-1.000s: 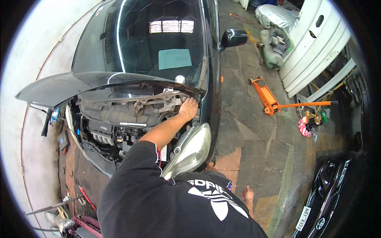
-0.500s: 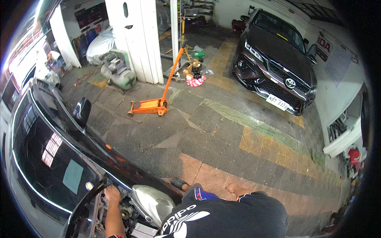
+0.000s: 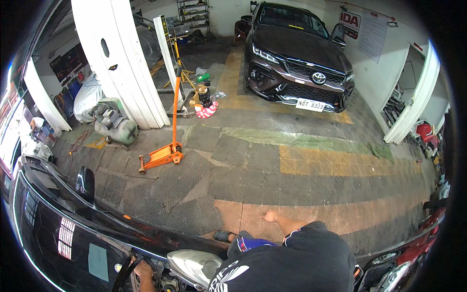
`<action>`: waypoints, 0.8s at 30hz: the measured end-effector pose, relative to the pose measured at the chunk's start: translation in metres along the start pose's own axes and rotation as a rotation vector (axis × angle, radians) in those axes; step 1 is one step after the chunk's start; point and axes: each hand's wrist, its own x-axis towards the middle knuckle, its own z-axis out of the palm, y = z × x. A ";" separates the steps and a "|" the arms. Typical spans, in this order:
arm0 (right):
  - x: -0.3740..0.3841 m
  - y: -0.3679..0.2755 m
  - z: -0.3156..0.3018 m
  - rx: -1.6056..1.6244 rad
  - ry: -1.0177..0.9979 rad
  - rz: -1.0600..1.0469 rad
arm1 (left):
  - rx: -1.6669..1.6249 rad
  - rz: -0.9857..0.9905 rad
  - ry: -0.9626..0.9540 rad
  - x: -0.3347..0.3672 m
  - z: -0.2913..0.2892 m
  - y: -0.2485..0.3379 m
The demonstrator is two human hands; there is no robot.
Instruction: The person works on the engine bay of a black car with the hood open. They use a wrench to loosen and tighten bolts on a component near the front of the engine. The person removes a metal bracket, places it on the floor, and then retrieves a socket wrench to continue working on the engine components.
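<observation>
My left hand [image 3: 142, 268] reaches down into the engine bay of a black car [image 3: 44, 233], by the dark curved edge of what looks like its hood. Its fingers look curled; what they grip, if anything, is hidden. Next to it are a round engine-bay part [image 3: 169, 283] and a large clear headlight [image 3: 192, 265]. My right hand [image 3: 270, 217] is held out over the reddish floor tiles [image 3: 335, 216], apart from the car. Its fingers look bent into a compact fist, and nothing shows sticking out of it.
An orange floor jack [image 3: 163, 155] stands ahead with its handle upright. Behind it are a green air compressor [image 3: 116, 125] and a white pillar [image 3: 124, 63]. A dark SUV [image 3: 296, 63] is parked beyond. A red vehicle [image 3: 418, 248] is at the right, and my shoe [image 3: 223, 236] is beside the car.
My view has tilted up and turned right. My right hand has moved forward, away from my body. My left hand remains in the engine bay near the headlight.
</observation>
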 end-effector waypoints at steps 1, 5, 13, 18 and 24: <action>0.003 -0.007 -0.005 0.010 0.005 -0.013 | 0.025 0.018 -0.075 -0.001 -0.001 -0.001; 0.004 -0.020 -0.011 0.022 -0.026 -0.015 | 0.015 0.054 -0.057 -0.011 -0.017 -0.003; 0.005 0.011 0.019 -0.039 -0.050 0.077 | 0.106 0.112 -0.169 -0.043 -0.078 0.000; 0.002 0.031 0.031 -0.118 -0.089 0.133 | 0.069 0.080 -0.189 -0.051 -0.096 0.002; -0.009 0.021 0.023 -0.075 -0.109 0.082 | 0.123 0.073 -0.144 -0.047 -0.084 0.004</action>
